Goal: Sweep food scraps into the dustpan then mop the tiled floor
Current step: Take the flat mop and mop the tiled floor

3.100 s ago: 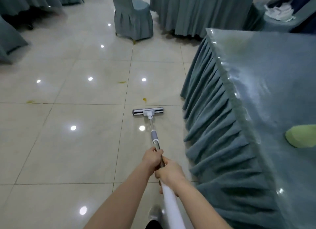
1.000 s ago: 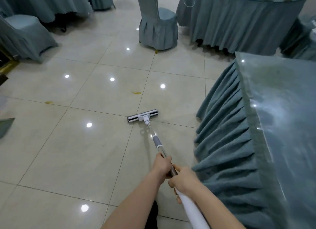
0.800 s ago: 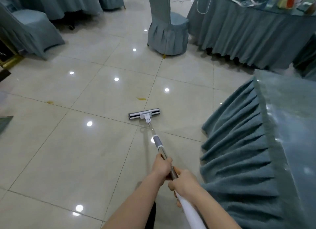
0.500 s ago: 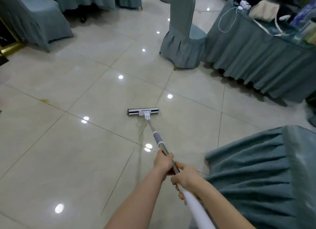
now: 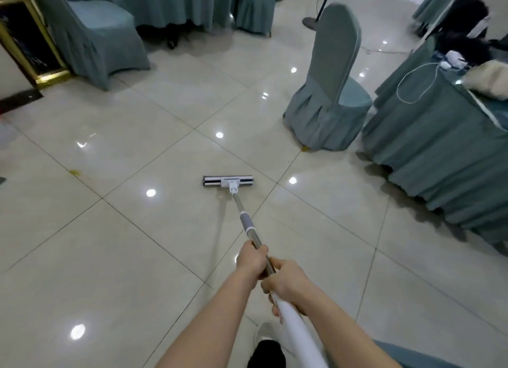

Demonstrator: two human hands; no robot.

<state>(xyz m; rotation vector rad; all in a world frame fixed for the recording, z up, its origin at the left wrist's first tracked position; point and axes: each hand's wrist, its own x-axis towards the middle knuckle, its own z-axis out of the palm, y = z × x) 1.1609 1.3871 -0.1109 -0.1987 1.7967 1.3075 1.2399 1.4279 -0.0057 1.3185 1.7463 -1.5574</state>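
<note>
Both hands, left hand (image 5: 251, 260) ahead of right hand (image 5: 286, 281), clamp the mop handle (image 5: 247, 224). Mop head (image 5: 228, 181) lies flat on the tiled floor (image 5: 137, 257). Maintain even pressure; steer toward the yellow scrap (image 5: 74, 171).

Glossy beige tiles (image 5: 137, 257), teal-draped chairs (image 5: 330, 92), perhaps round tables (image 5: 439, 147).

Glossy cream floor tiles (image 5: 154, 257) with thin dark grout lines; a grey-and-white mop head (image 5: 228, 181) on a silver and white pole (image 5: 291, 321); teal pleated chair cover (image 5: 330, 98); yellowish stain (image 5: 74, 171) at left.
</note>
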